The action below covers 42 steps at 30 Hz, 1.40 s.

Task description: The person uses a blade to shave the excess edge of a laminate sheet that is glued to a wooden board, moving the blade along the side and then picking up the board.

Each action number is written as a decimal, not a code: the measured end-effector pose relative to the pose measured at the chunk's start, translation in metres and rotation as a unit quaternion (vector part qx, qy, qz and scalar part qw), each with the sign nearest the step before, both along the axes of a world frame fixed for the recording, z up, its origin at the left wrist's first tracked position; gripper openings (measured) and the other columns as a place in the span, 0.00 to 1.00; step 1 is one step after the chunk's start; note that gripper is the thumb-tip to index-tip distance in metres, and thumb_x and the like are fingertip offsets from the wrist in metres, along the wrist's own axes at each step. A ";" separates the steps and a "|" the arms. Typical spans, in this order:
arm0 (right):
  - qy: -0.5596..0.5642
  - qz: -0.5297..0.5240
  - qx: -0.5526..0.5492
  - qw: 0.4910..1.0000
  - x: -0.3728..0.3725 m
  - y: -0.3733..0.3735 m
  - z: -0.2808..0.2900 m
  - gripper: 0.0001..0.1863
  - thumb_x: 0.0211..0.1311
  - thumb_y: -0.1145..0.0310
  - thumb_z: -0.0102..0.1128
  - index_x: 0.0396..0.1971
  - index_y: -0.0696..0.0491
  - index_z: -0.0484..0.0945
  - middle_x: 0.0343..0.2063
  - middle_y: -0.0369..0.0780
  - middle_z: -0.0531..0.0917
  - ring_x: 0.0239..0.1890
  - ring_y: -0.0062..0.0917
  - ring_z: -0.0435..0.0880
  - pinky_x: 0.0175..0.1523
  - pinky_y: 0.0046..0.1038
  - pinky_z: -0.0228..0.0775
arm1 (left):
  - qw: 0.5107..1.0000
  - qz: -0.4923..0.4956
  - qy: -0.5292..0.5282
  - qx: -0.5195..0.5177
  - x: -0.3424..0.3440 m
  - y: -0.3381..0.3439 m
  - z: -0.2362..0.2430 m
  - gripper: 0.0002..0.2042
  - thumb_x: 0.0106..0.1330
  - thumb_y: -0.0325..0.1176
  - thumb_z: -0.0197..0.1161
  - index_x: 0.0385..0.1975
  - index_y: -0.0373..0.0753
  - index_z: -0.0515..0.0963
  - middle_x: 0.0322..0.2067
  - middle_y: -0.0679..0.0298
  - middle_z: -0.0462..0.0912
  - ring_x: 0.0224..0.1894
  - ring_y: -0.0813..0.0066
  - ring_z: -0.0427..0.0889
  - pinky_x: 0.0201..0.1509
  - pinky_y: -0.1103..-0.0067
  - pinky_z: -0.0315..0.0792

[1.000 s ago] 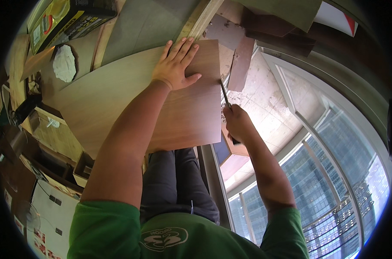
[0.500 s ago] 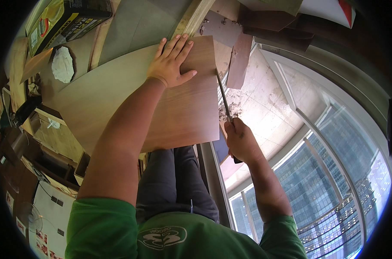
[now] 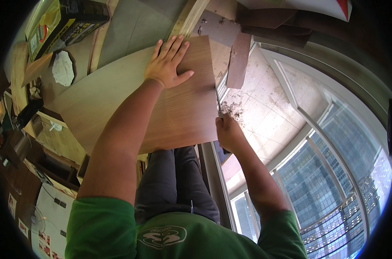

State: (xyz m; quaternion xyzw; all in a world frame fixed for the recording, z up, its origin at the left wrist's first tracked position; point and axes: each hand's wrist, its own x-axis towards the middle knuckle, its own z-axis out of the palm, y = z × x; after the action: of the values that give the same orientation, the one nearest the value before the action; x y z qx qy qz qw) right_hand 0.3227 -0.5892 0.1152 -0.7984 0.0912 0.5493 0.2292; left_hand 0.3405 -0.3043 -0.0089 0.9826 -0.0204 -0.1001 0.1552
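A wood-grain board point(image 3: 178, 116) lies in front of me, extending over the top of my thighs. My left hand point(image 3: 166, 64) rests flat on its upper part, fingers spread toward the far edge. At the board's right edge, my right hand point(image 3: 227, 131) is closed on the handle of a long, thin metal tool that looks like a file point(image 3: 219, 105). The tool lies along that edge, its upper end partly hidden against the board.
Above are a wooden batten point(image 3: 190, 18), brown offcuts point(image 3: 237, 62) and a grey panel point(image 3: 131, 26). A black-and-yellow container point(image 3: 68, 26) and a pale crumpled lump point(image 3: 63, 68) sit upper left. A glazed window point(image 3: 329, 168) fills the lower right, with debris point(image 3: 232, 110) nearby.
My left hand and the board appear slightly farther left and up. My right hand moved down, then back up and leftward along the board's edge, carrying the tool.
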 end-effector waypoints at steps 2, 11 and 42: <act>0.063 -0.012 -0.033 0.997 0.007 0.001 -0.019 0.20 0.76 0.57 0.49 0.39 0.63 0.74 0.21 0.55 0.80 0.18 0.44 0.82 0.30 0.43 0.75 | 1.000 -0.003 -0.003 -0.003 0.004 -0.003 0.000 0.45 0.66 0.68 0.53 0.79 0.49 0.52 0.79 0.64 0.48 0.81 0.65 0.45 0.83 0.57 0.38; -0.025 -0.186 0.086 0.979 0.031 -0.004 0.025 0.31 0.75 0.67 0.52 0.74 0.56 0.59 0.21 0.39 0.79 0.18 0.23 0.79 0.25 0.29 0.73 | 1.000 -0.006 0.014 0.021 0.000 0.001 0.000 0.45 0.67 0.69 0.50 0.79 0.50 0.49 0.80 0.66 0.44 0.82 0.69 0.42 0.83 0.59 0.34; 0.003 -0.177 0.145 0.974 0.113 0.071 0.036 0.26 0.78 0.65 0.48 0.71 0.60 0.67 0.21 0.37 0.77 0.16 0.21 0.76 0.23 0.26 0.73 | 0.999 0.000 0.032 0.019 0.001 0.002 0.007 0.44 0.68 0.70 0.48 0.78 0.49 0.52 0.80 0.64 0.46 0.81 0.68 0.43 0.83 0.59 0.33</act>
State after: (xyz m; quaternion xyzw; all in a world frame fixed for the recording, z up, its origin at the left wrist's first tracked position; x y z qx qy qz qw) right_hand 0.4354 -0.5179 0.1507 -0.7262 0.1511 0.5102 0.4354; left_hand 0.3411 -0.3021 -0.0023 0.9816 -0.0137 -0.1321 0.1368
